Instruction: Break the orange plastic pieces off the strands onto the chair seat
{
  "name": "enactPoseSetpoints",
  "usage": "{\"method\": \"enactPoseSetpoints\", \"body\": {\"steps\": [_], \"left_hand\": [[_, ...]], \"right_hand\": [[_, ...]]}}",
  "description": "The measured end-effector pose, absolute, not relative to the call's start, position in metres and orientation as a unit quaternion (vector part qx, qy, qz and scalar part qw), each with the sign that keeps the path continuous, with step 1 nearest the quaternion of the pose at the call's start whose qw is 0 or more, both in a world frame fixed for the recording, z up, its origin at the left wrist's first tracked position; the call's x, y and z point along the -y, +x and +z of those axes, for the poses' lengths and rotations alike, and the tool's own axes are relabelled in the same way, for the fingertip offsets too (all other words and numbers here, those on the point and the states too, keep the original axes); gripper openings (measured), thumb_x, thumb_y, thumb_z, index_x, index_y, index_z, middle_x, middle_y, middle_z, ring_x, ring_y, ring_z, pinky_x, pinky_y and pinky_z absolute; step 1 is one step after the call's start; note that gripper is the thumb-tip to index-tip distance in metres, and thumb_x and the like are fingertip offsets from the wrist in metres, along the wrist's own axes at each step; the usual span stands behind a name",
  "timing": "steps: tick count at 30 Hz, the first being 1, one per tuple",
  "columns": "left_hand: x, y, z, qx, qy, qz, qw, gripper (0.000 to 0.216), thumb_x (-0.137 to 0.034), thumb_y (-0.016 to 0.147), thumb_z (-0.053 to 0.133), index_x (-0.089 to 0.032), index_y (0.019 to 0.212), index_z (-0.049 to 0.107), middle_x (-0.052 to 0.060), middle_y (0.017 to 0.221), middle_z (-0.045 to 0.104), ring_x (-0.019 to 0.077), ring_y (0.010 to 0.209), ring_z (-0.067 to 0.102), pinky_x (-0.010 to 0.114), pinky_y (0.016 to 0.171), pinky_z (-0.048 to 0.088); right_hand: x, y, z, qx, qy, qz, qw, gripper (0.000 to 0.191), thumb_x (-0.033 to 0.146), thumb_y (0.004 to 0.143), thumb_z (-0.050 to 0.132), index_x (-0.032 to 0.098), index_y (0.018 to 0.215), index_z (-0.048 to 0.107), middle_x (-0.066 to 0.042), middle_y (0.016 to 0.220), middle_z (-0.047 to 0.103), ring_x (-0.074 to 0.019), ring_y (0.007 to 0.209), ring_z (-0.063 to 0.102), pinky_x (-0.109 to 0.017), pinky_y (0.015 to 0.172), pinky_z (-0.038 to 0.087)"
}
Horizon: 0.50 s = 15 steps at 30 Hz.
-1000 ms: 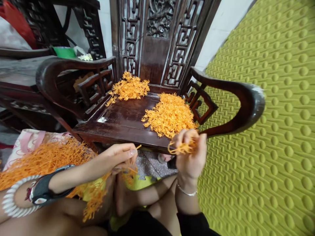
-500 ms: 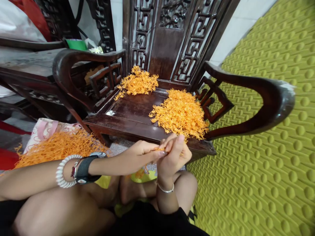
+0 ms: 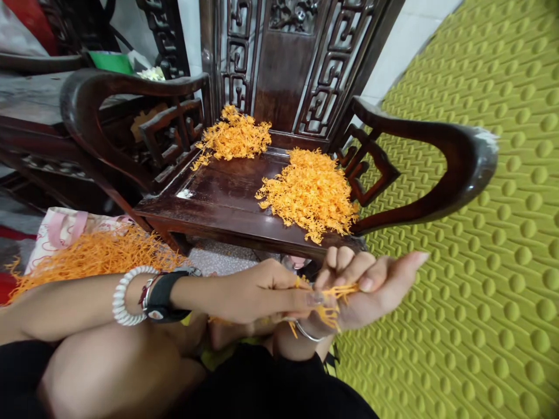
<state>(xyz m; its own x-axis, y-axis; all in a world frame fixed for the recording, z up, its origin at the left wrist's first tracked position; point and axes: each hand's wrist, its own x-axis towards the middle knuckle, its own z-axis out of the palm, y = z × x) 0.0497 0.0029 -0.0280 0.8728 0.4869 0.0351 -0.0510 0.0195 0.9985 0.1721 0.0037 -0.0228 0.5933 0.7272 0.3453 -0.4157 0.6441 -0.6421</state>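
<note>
My left hand (image 3: 262,294), with a watch and a white coil band at its wrist, pinches a few thin orange strands (image 3: 328,316) that poke out past its fingertips. Close against it, my right hand (image 3: 371,288) is turned palm up, its fingers curled onto the strands' far ends and its thumb stretched out to the right. Beyond the hands, a heap of curly, knotted-looking orange pieces (image 3: 312,189) lies on the dark wooden chair seat (image 3: 227,201). Farther back left on that seat rests a smaller orange heap (image 3: 238,137).
A large pile of loose orange strands (image 3: 109,250) lies low at the left on a pink and white bag (image 3: 55,238). The chair's curved armrests (image 3: 471,169) flank the seat. A yellow-green bumpy mat (image 3: 506,233) fills the right side. A green container (image 3: 111,62) stands back left.
Both hands have come lower and nearer to me. The right hand has moved right and rolled palm up, its thumb swinging outward. More orange strands now show between the hands. The view has shifted slightly.
</note>
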Motion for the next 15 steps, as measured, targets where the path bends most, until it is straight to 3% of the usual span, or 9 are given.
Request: {"method": "enactPoseSetpoints", "body": {"steps": [4, 6, 8, 10, 13, 15], "left_hand": [[0.000, 0.044, -0.022, -0.163, 0.618, 0.161, 0.752, 0.045, -0.036, 0.094, 0.045, -0.015, 0.055, 0.038, -0.007, 0.048, 0.031, 0.0048, 0.044, 0.024, 0.022, 0.043, 0.018], [0.000, 0.033, -0.017, -0.168, 0.595, 0.184, 0.764, 0.044, -0.037, 0.094, 0.044, -0.016, 0.056, 0.037, -0.008, 0.047, 0.029, 0.0045, 0.042, 0.021, 0.022, 0.041, 0.016], [-0.002, 0.023, -0.015, -0.181, 0.588, 0.241, 0.750, 0.043, -0.037, 0.094, 0.045, -0.016, 0.058, 0.037, -0.007, 0.050, 0.029, 0.0044, 0.043, 0.022, 0.021, 0.041, 0.016], [-0.007, 0.019, -0.016, -0.213, 0.605, 0.289, 0.710, 0.042, -0.039, 0.094, 0.044, -0.015, 0.061, 0.042, -0.007, 0.052, 0.032, 0.0043, 0.045, 0.023, 0.019, 0.041, 0.017], [-0.014, 0.024, -0.022, -0.258, 0.643, 0.295, 0.658, 0.039, -0.040, 0.095, 0.043, -0.014, 0.068, 0.052, -0.007, 0.053, 0.035, 0.0042, 0.045, 0.024, 0.018, 0.040, 0.018], [-0.016, 0.029, -0.024, -0.269, 0.653, 0.293, 0.644, 0.038, -0.040, 0.095, 0.043, -0.014, 0.071, 0.054, -0.007, 0.055, 0.037, 0.0042, 0.045, 0.024, 0.017, 0.041, 0.020]], "right_hand": [[-0.004, 0.222, -0.029, 0.231, -0.227, 0.353, 0.878, 0.063, 0.036, 0.098, 0.026, 0.017, 0.038, 0.018, 0.006, 0.028, 0.019, -0.0048, 0.025, 0.017, -0.020, 0.033, 0.021], [-0.005, 0.259, -0.041, 0.164, -0.218, 0.280, 0.920, 0.067, 0.031, 0.099, 0.007, 0.018, 0.036, 0.025, 0.006, 0.031, 0.016, -0.0049, 0.027, 0.012, -0.018, 0.033, 0.018], [-0.007, 0.285, -0.053, 0.146, -0.236, 0.192, 0.941, 0.070, 0.032, 0.098, 0.001, 0.018, 0.038, 0.036, 0.004, 0.034, 0.022, -0.0059, 0.030, 0.021, -0.018, 0.035, 0.023], [-0.013, 0.286, -0.061, 0.191, -0.266, 0.232, 0.916, 0.066, 0.041, 0.098, 0.013, 0.019, 0.040, 0.038, 0.004, 0.034, 0.025, -0.0072, 0.031, 0.026, -0.021, 0.037, 0.026], [-0.021, 0.247, -0.067, 0.293, -0.291, 0.407, 0.815, 0.057, 0.052, 0.090, 0.038, 0.020, 0.043, 0.033, 0.006, 0.035, 0.025, -0.0078, 0.032, 0.024, -0.024, 0.039, 0.029], [-0.022, 0.216, -0.070, 0.370, -0.287, 0.454, 0.758, 0.055, 0.056, 0.086, 0.043, 0.019, 0.047, 0.034, 0.007, 0.038, 0.026, -0.0075, 0.036, 0.025, -0.024, 0.042, 0.029]]}}
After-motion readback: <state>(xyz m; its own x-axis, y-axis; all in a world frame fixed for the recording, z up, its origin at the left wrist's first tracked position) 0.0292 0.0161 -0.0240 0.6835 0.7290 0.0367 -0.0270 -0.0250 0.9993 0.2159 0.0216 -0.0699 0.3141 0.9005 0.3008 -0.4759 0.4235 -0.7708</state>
